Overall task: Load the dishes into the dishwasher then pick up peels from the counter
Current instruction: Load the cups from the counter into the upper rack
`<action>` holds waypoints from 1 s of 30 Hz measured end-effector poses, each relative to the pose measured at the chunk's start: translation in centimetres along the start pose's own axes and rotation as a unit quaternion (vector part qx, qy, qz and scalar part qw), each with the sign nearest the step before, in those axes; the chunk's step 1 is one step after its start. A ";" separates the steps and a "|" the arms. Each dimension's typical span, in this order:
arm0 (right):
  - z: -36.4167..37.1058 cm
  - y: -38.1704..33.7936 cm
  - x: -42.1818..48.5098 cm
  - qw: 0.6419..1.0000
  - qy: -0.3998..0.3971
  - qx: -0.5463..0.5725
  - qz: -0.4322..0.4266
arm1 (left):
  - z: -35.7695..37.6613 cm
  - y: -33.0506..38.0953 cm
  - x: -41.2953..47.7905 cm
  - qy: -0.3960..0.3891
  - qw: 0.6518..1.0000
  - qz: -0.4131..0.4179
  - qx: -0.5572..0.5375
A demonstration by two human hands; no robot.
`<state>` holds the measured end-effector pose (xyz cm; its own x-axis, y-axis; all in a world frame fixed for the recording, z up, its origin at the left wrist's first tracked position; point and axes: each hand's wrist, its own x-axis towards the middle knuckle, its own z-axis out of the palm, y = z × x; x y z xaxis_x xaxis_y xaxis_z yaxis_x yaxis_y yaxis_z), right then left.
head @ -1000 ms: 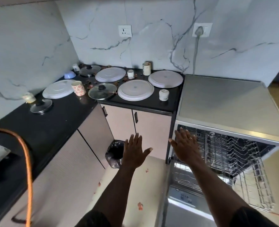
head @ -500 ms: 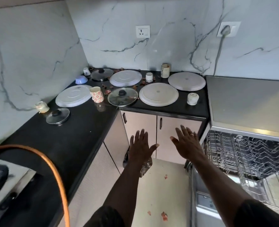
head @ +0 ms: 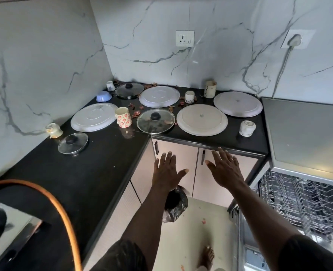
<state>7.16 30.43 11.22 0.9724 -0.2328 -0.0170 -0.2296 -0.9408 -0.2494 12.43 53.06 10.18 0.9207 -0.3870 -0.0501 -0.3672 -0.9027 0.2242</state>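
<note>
Several large plates lie on the black counter (head: 95,173): a cream plate (head: 201,120), a white plate (head: 238,104), another plate (head: 159,96) and a left plate (head: 94,117). Glass lids (head: 155,121) (head: 73,143) (head: 129,90), a flowered mug (head: 123,117), small cups (head: 247,128) (head: 189,96) and a blue bowl (head: 103,96) sit among them. Reddish peels (head: 136,112) are scattered between the dishes. The open dishwasher rack (head: 302,200) is at the right. My left hand (head: 166,174) and right hand (head: 225,171) hover flat, fingers spread, in front of the cabinet doors, holding nothing.
A black bin bag (head: 174,204) sits on the floor below my left hand. An orange hose (head: 60,212) arcs over the counter by a stove (head: 3,231) at the bottom left. The dishwasher's steel top (head: 306,132) is at the right. Peel bits lie on the floor (head: 203,222).
The view has swung left and closer to the counter. Both hands have moved from the dishwasher rack toward the counter's front edge, still open.
</note>
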 end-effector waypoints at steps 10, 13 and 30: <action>-1.6 7.5 11.4 0.997 0.027 0.035 0.065 | 0.8 4.9 13.8 0.007 0.999 0.042 -0.003; -2.5 10.3 14.7 0.996 0.032 0.034 0.079 | 0.8 7.0 18.2 0.006 0.999 0.047 -0.019; 0.2 19.5 23.2 0.981 0.070 0.082 0.161 | 0.8 6.4 40.5 0.024 0.998 -0.003 -0.065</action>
<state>25.29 6.69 5.76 0.8321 -0.5545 0.0104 -0.5035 -0.7631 -0.4052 47.30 31.45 8.82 0.9290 -0.3700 -0.0061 -0.3448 -0.8716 0.3484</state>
